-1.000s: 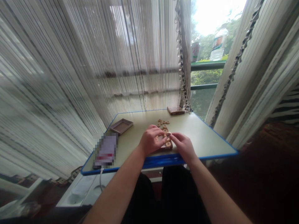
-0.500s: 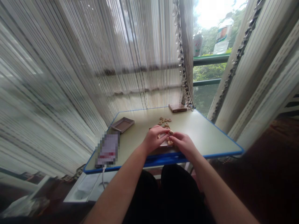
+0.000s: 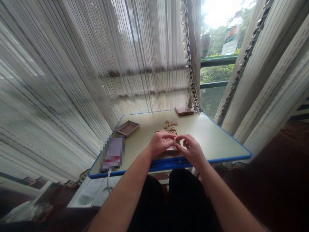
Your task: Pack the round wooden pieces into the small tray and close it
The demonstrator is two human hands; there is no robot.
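Note:
A round wooden chess piece (image 3: 177, 141) with a dark character on its face is pinched upright between the thumb and fingertips of my right hand (image 3: 191, 147). From the other side, the fingertips of my left hand (image 3: 159, 141) close in on the same piece and touch its left edge. Both hands are over a shallow brown box (image 3: 166, 150) near the table's front edge. More wooden pieces (image 3: 173, 132) lie in the box, partly covered by my left hand. Just beyond the box, several loose pieces (image 3: 168, 125) are scattered on the tabletop.
The pale table (image 3: 217, 138) has a blue edge. An open brown box lid or tray (image 3: 127, 128) lies at the left, with a blurred-out phone (image 3: 113, 151) and its white cable (image 3: 108, 180) in front. A brown case (image 3: 184, 111) sits at the far edge by the curtain (image 3: 145, 48).
The piece has turned so its face shows more, and it sits slightly lower. My right hand has lifted and opened its grip wider around it. More of the box shows.

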